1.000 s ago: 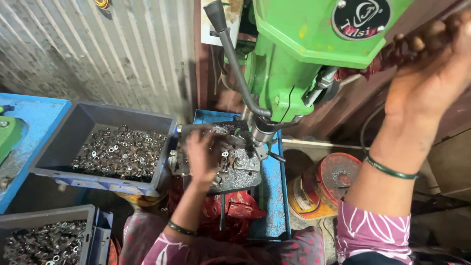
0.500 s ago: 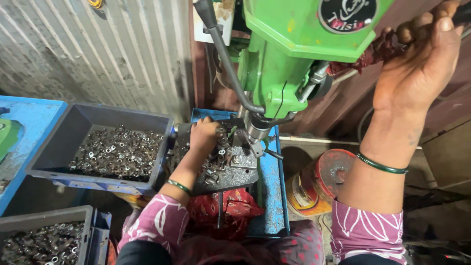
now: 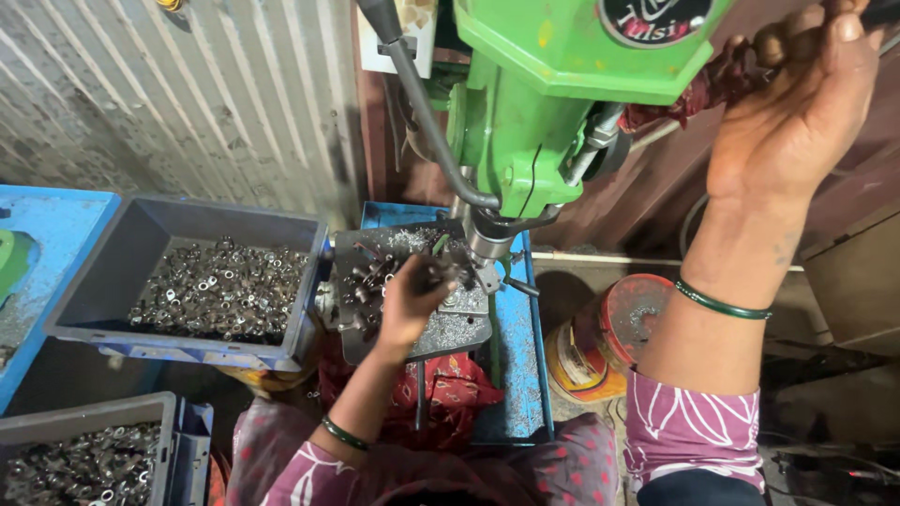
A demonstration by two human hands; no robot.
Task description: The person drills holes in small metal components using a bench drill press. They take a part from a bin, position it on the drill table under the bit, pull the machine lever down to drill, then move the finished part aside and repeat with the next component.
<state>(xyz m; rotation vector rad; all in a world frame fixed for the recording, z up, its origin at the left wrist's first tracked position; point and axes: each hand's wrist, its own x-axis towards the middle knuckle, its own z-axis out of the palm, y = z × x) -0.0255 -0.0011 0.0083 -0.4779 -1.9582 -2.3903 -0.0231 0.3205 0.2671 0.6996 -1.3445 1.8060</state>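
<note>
Since the earlier frame, the left hand (image 3: 410,302) had slid rightward across the drill table (image 3: 441,330), fingers curled onto a small metal part (image 3: 439,274) just beside the spindle (image 3: 489,242) of the green drill press (image 3: 553,94). Overhead, the right hand (image 3: 797,122) stayed wrapped around the feed handle (image 3: 750,58). A grey bin (image 3: 103,290) of metal rings stood to the left.

Glossy green-painted metal drill press (image 3: 553,103); shiny metal nuts (image 3: 220,290); matt plastic bin (image 3: 112,272)
</note>
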